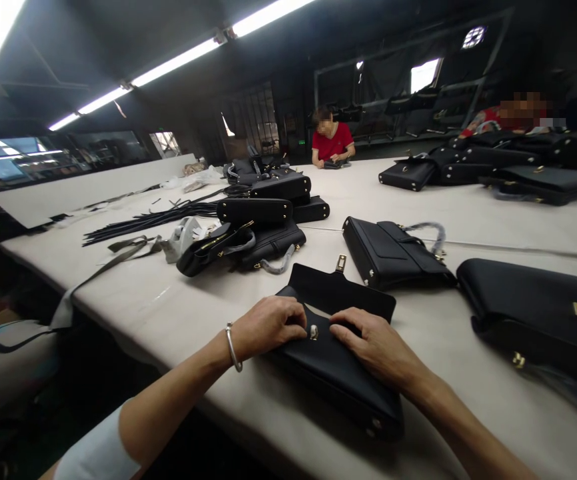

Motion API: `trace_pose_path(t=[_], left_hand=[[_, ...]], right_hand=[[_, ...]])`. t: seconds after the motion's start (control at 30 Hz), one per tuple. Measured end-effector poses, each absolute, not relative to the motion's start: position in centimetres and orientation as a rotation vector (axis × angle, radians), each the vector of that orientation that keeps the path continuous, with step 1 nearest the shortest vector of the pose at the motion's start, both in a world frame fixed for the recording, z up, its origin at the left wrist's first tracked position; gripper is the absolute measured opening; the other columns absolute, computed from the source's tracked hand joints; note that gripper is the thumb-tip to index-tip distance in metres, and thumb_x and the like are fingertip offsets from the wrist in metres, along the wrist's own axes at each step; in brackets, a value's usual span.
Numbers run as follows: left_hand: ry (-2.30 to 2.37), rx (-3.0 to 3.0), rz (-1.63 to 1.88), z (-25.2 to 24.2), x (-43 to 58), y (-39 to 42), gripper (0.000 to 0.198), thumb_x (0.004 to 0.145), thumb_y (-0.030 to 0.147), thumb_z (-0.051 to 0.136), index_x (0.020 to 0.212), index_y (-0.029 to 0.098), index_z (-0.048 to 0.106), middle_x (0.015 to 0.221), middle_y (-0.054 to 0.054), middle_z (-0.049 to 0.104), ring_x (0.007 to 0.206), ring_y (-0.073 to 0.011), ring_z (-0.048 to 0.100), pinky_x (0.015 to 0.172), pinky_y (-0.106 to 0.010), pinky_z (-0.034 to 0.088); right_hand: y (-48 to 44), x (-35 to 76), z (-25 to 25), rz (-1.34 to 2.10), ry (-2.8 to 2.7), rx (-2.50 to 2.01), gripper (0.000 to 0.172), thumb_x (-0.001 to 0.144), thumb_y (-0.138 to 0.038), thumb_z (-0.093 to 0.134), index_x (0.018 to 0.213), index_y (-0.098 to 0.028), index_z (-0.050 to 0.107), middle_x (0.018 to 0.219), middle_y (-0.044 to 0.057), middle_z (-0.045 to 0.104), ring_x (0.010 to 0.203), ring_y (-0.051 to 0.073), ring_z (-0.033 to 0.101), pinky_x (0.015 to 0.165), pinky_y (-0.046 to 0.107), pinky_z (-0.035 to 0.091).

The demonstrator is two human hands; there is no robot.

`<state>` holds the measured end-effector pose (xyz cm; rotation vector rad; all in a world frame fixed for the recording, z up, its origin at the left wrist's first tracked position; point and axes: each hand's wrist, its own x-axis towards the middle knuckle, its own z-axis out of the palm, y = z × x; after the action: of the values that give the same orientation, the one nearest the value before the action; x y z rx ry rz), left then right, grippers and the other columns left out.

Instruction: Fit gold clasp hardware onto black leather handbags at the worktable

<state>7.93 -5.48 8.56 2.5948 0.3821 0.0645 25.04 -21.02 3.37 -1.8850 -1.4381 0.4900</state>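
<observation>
A black handbag (pixel 336 383) lies on the table in front of me, its flap (pixel 338 291) folded back away from me. My left hand (pixel 268 325), with a silver bangle at the wrist, grips the edge of the bag's opening, thumb on the front panel and fingers curled over the rim. On the other side of the turn-lock (pixel 314 332), my right hand (pixel 376 347) pinches the same edge in a like way. A gold-coloured metal plate (pixel 341 263) sticks up from the flap's edge. The bag's inside is mostly hidden by my hands and the flap.
Another black handbag (pixel 388 253) lies just beyond, and a large one (pixel 538 313) is at the right. Stacked bags (pixel 256 210), a tape dispenser (pixel 181 237) and dark straps (pixel 153 223) lie at the left. Across the pale table (pixel 208 320) sits a person in red (pixel 332 141).
</observation>
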Motion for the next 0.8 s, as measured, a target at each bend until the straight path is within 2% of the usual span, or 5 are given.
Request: trace_pose_path(t=[0.2, 0.37, 0.6, 0.7, 0.8], left_hand=[[0.632, 2.724, 0.069, 8.5, 8.7, -7.8, 0.016, 0.077, 0.040, 0.074, 0.074, 0.025, 0.070, 0.082, 0.004, 0.067, 0.079, -0.0158, 0.061, 0.062, -0.026, 0.032], [0.737, 2.756, 0.071, 8.3, 9.6, -8.5, 0.020, 0.076, 0.037, 0.070, 0.065, 0.022, 0.064, 0.073, 0.001, 0.065, 0.072, -0.0181, 0.059, 0.056, -0.029, 0.024], [0.741, 2.681, 0.094, 7.9, 9.3, -8.7, 0.019, 0.081, 0.032, 0.061, 0.068, 0.019, 0.059, 0.078, -0.002, 0.063, 0.077, -0.0193, 0.056, 0.064, -0.029, 0.029], [0.735, 2.548, 0.064, 8.0, 9.3, -8.2, 0.022, 0.079, 0.035, 0.060, 0.065, 0.018, 0.057, 0.069, 0.000, 0.059, 0.069, -0.0164, 0.052, 0.061, -0.028, 0.030], [0.717, 2.353, 0.019, 8.0, 9.4, -7.3, 0.031, 0.077, 0.044, 0.059, 0.063, 0.018, 0.052, 0.060, 0.003, 0.049, 0.059, -0.0131, 0.044, 0.055, -0.026, 0.028]], right_hand=[[-21.1, 24.9, 3.3, 0.463, -1.422, -1.887, 0.024, 0.092, -0.038, 0.054, 0.103, -0.026, 0.070, 0.107, 0.002, 0.070, 0.102, 0.023, 0.061, 0.093, 0.039, 0.044], [-21.1, 24.9, 3.4, 0.431, -1.432, -1.883, 0.023, 0.092, -0.036, 0.054, 0.101, -0.024, 0.071, 0.104, 0.003, 0.071, 0.099, 0.023, 0.062, 0.092, 0.039, 0.045], [-21.2, 24.9, 3.3, 0.389, -1.458, -1.863, 0.024, 0.092, -0.034, 0.053, 0.100, -0.023, 0.073, 0.102, 0.004, 0.072, 0.098, 0.023, 0.062, 0.091, 0.038, 0.045], [-21.3, 24.8, 3.5, 0.364, -1.465, -1.858, 0.025, 0.093, -0.035, 0.052, 0.099, -0.023, 0.074, 0.100, 0.004, 0.073, 0.096, 0.024, 0.063, 0.089, 0.038, 0.045], [-21.4, 24.7, 3.8, 0.327, -1.468, -1.849, 0.027, 0.094, -0.036, 0.050, 0.100, -0.024, 0.073, 0.099, 0.004, 0.073, 0.095, 0.024, 0.062, 0.088, 0.038, 0.046]])
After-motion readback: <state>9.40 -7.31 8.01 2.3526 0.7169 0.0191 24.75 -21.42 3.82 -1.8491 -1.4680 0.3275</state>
